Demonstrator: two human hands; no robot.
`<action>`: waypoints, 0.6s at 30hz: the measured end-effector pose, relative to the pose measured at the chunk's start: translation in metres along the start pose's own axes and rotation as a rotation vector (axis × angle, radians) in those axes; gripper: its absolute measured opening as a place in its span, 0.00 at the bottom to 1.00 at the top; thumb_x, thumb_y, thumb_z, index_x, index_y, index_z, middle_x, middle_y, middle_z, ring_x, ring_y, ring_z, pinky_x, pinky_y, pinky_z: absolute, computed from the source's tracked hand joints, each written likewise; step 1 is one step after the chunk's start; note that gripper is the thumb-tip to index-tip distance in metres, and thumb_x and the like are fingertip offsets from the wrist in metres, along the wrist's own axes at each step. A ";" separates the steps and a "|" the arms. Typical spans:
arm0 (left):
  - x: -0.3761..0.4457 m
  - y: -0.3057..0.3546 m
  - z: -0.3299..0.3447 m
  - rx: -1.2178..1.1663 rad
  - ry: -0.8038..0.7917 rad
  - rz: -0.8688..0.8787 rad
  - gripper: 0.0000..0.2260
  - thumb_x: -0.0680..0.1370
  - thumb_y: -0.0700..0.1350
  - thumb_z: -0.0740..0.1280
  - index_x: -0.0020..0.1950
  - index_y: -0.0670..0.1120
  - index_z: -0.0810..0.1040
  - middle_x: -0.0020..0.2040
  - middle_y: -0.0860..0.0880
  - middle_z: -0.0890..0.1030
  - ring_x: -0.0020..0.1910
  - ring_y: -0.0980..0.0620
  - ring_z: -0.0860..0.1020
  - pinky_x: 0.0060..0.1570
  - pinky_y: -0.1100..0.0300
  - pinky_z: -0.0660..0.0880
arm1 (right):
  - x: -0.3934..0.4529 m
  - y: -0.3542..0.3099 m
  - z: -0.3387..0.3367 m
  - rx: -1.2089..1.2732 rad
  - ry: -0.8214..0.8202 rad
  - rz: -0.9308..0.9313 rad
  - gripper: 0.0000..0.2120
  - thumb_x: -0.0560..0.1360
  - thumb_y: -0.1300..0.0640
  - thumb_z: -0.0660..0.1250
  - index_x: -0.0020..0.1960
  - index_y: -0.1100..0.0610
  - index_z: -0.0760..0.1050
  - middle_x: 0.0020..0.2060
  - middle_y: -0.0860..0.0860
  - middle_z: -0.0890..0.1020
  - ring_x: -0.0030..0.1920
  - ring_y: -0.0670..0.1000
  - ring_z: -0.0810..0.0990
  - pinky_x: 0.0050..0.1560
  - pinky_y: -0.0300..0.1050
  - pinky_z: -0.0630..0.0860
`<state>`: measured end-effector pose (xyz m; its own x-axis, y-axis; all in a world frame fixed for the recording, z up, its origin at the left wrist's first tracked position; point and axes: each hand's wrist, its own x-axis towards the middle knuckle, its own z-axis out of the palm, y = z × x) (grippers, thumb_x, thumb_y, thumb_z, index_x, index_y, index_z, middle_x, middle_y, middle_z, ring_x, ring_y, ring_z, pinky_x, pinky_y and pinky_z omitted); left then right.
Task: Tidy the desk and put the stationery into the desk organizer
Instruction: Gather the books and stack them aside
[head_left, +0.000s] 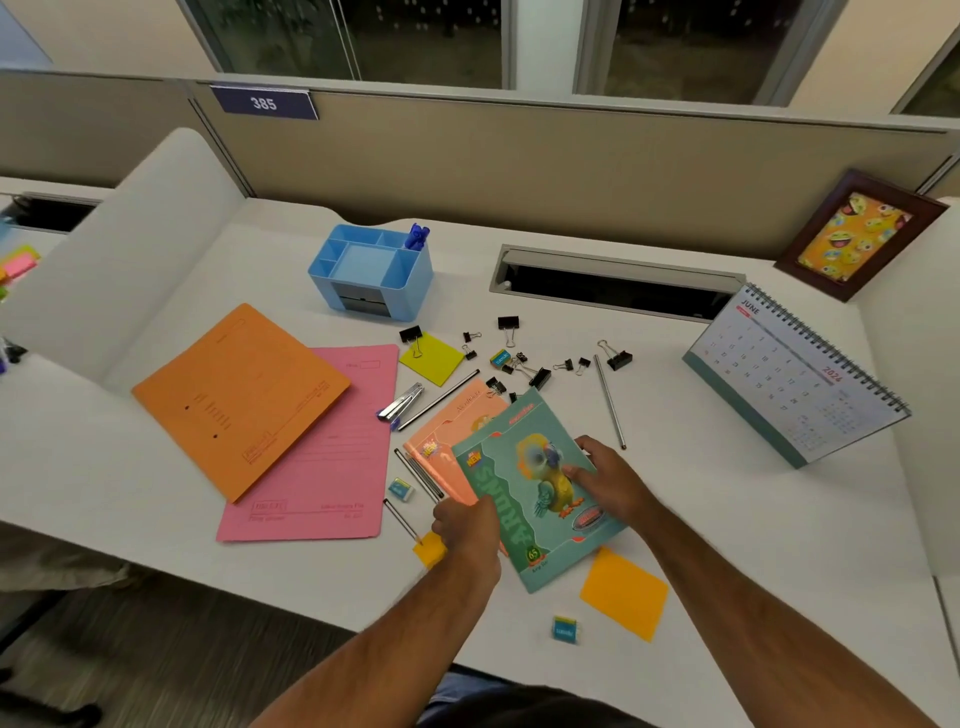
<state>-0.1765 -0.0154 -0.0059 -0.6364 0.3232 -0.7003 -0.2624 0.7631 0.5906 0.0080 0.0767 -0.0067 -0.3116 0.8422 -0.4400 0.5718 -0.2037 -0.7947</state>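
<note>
A green notebook (530, 488) with a parrot cover lies tilted over an orange-pink notebook (447, 431) near the desk's front. My left hand (465, 525) grips its lower left edge and my right hand (605, 478) grips its right edge. The blue desk organizer (371, 270) stands at the back with a blue item in its rear right slot. Several black binder clips (519, 358) lie scattered behind the notebooks. A stapler (400, 405), pencils (421, 475) and erasers (401, 488) lie around the notebooks.
An orange folder (239, 395) overlaps a pink folder (322, 457) at the left. Yellow sticky pads (623, 597) lie near the front edge, another (430, 358) near the clips. A desk calendar (795, 374) and photo frame (857, 234) stand at the right. A cable slot (613, 283) opens behind.
</note>
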 end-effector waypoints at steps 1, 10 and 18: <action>0.000 0.002 0.001 0.030 0.016 -0.009 0.20 0.74 0.41 0.72 0.64 0.39 0.73 0.63 0.38 0.75 0.58 0.39 0.77 0.51 0.47 0.81 | 0.000 0.000 0.003 -0.019 -0.008 0.000 0.10 0.81 0.57 0.67 0.62 0.52 0.75 0.52 0.52 0.85 0.45 0.51 0.87 0.47 0.51 0.84; 0.001 0.018 0.001 0.061 0.000 -0.102 0.26 0.75 0.44 0.75 0.67 0.36 0.69 0.66 0.36 0.72 0.60 0.37 0.78 0.53 0.47 0.80 | 0.002 -0.003 0.015 -0.111 0.035 0.018 0.10 0.81 0.52 0.68 0.61 0.50 0.76 0.52 0.49 0.85 0.45 0.48 0.86 0.46 0.48 0.84; 0.005 0.016 0.002 -0.304 -0.188 -0.060 0.08 0.79 0.34 0.64 0.55 0.39 0.81 0.52 0.37 0.85 0.40 0.42 0.85 0.35 0.54 0.82 | 0.003 -0.004 0.011 -0.112 0.032 0.056 0.12 0.80 0.51 0.69 0.63 0.49 0.75 0.52 0.49 0.84 0.46 0.49 0.85 0.47 0.48 0.83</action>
<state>-0.1824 -0.0004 -0.0004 -0.4759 0.4020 -0.7822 -0.5169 0.5917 0.6186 -0.0041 0.0745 -0.0092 -0.2533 0.8467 -0.4678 0.6695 -0.1956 -0.7166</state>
